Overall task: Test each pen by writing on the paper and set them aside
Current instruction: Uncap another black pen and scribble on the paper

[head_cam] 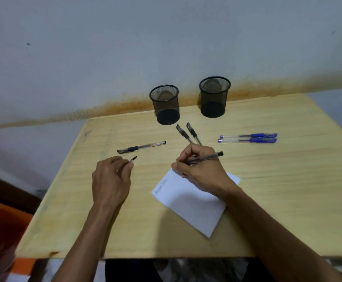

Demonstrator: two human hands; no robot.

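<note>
My right hand (198, 169) grips a black pen (208, 157) in a writing hold over the far corner of a white sheet of paper (188, 202), which bears a line of faint writing near its left edge. My left hand (110, 180) pinches a black pen cap (132, 159) to the left of the paper. A capped black pen (141, 147) lies beyond my left hand. Two more black pens (188, 132) lie side by side past my right hand. Two blue pens (247, 138) lie parallel at the right.
Two black mesh pen cups stand near the wall, one (165, 104) left of centre, the other (214, 96) right of it. The light wooden table (288, 200) ends close to my body. An orange object (1, 231) sits low at the left.
</note>
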